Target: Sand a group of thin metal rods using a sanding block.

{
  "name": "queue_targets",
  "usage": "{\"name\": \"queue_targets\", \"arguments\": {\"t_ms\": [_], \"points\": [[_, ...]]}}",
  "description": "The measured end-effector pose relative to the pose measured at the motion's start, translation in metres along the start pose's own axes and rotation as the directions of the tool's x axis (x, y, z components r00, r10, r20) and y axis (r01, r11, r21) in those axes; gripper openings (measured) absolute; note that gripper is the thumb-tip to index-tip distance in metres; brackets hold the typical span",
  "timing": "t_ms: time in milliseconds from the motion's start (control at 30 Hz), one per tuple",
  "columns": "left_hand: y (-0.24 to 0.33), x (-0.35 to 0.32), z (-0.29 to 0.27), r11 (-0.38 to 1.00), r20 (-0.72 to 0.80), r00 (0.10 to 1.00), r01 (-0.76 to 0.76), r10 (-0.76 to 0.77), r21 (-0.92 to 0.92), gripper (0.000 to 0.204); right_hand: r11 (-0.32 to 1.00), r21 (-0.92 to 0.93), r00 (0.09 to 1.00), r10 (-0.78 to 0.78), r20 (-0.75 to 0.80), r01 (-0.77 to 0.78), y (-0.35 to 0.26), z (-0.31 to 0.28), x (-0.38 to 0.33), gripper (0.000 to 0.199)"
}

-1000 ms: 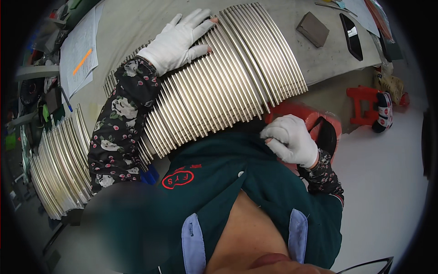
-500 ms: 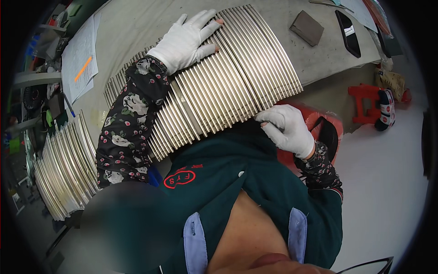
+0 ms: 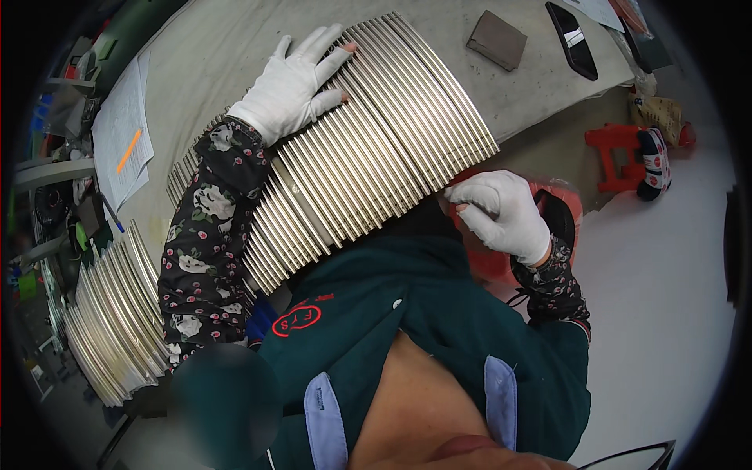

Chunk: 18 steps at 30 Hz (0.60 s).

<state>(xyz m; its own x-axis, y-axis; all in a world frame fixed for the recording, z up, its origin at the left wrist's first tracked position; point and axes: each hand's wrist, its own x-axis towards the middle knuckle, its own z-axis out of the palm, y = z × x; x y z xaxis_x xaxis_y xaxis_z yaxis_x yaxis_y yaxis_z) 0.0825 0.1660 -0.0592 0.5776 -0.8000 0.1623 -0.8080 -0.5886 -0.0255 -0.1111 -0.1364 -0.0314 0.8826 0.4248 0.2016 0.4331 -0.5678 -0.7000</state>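
Observation:
A broad row of shiny metal rods (image 3: 368, 149) lies side by side on the grey table, their near ends close to my torso. My left hand (image 3: 294, 82), in a white glove with bare thumb and index fingertips, rests open across the far part of the row, fingers spread. Beside the near right ends of the rods is my right hand (image 3: 505, 215), gloved the same way. Its fingers are curled with the thumb near the index finger, and nothing shows between them. A second stack of metal rods (image 3: 117, 313) sits at the left, beyond my left forearm.
A brown-grey block (image 3: 497, 39) and a black phone (image 3: 572, 43) lie at the far right of the table (image 3: 439, 16). Papers with an orange strip (image 3: 129, 151) are at the left. A red stool (image 3: 611, 157) stands on the floor at the right.
The whole view has shifted, so the table and rods appear farther left. My left hand stays spread on the rods; my right hand remains curled near their ends, slightly farther from them.

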Motion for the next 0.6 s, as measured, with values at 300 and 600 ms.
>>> {"name": "queue_targets", "arguments": {"t_ms": [300,600], "points": [[0.017,0.068,-0.016,0.984,0.077,0.991,-0.095,0.108,-0.150,0.059,0.960,0.111,0.711,0.265,-0.652,-0.257,0.034,-0.041,0.048,0.028],[0.028,0.080,-0.012,0.990,0.117,0.993,-0.004,0.020,-0.142,0.057,0.372,-0.639,0.737,0.406,-0.540,-0.673,0.113,-0.039,0.145,0.077]]}}
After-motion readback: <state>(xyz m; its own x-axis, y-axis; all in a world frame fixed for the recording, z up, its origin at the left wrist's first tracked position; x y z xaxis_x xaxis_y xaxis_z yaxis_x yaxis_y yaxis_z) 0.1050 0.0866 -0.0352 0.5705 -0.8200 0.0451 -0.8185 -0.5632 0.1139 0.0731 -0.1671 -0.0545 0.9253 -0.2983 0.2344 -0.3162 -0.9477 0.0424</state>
